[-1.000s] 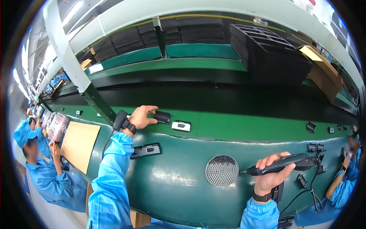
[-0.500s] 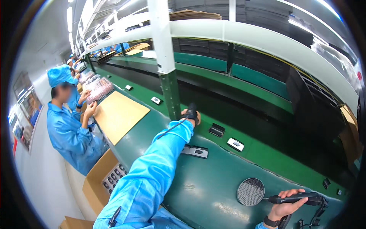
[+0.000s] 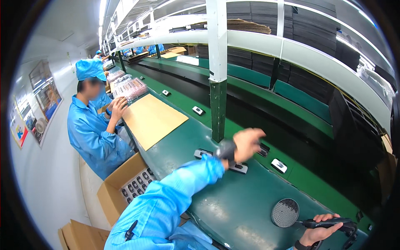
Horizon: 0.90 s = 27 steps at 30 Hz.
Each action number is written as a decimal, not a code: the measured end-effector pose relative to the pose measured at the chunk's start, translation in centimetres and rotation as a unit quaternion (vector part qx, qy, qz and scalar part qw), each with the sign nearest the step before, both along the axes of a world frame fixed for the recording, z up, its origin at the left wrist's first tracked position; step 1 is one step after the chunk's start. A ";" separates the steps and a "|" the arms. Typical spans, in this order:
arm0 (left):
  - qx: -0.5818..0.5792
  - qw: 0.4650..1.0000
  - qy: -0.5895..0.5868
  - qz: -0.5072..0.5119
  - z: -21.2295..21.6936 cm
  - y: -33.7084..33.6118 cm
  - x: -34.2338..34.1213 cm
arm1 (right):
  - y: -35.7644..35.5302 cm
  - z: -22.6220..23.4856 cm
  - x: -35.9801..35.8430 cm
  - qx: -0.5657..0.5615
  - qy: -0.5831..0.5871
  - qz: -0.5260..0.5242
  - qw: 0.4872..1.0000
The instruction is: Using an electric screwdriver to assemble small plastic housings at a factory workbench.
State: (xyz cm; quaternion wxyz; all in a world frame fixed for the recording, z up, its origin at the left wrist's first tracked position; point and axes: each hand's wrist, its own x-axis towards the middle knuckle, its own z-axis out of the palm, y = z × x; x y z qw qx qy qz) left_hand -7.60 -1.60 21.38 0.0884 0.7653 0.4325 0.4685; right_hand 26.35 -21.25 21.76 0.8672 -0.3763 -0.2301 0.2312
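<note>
My left hand, blurred by motion, reaches over the bench edge with its fingers stretched out. No object shows in it. Close beside it lie a small black-and-grey device, another device partly under my wrist, and a black case piece half hidden behind the fingers. At the lower right my right hand is closed round a black electric screwdriver. Its thin bit points left at a round grey dish with small dark pieces at its top.
A white-and-black device and others lie along the green strip. A green post rises beyond my left hand. Left are tan cardboard, a carton of small black parts and a co-worker in blue.
My left hand has left the post and swung right, over the devices. The view has turned left, so the bench appears shifted right. My right hand still grips the screwdriver.
</note>
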 end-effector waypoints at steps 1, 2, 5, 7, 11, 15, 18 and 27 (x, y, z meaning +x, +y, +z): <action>0.015 0.996 0.023 -0.090 0.2 -3.4 1.0 | -0.3 0.1 -0.3 -0.005 0.000 0.000 1.000; 0.026 0.985 0.106 -0.136 0.0 -6.6 2.5 | -0.4 0.1 -0.2 0.023 -0.014 -0.002 1.000; 0.143 0.943 0.233 -0.188 -5.8 -13.1 6.3 | 0.3 -0.5 -0.3 0.087 -0.036 0.012 0.995; 0.157 0.942 0.222 -0.194 -8.2 -13.6 8.1 | 2.7 -0.8 -0.6 0.160 -0.069 0.073 0.982; 0.132 0.936 0.266 -0.187 -8.7 -14.2 10.4 | 7.3 -2.1 -0.8 0.142 -0.130 0.138 0.971; 0.106 0.915 0.263 -0.287 -10.3 -9.4 11.4 | 10.5 -6.4 0.9 0.117 -0.141 0.117 0.976; 0.029 0.920 0.216 -0.325 -12.2 -4.7 11.2 | 13.1 -10.3 1.1 0.112 -0.163 0.082 0.977; -0.110 0.919 0.194 -0.324 -20.5 2.4 13.1 | 18.1 -16.6 5.0 0.110 -0.207 0.082 0.969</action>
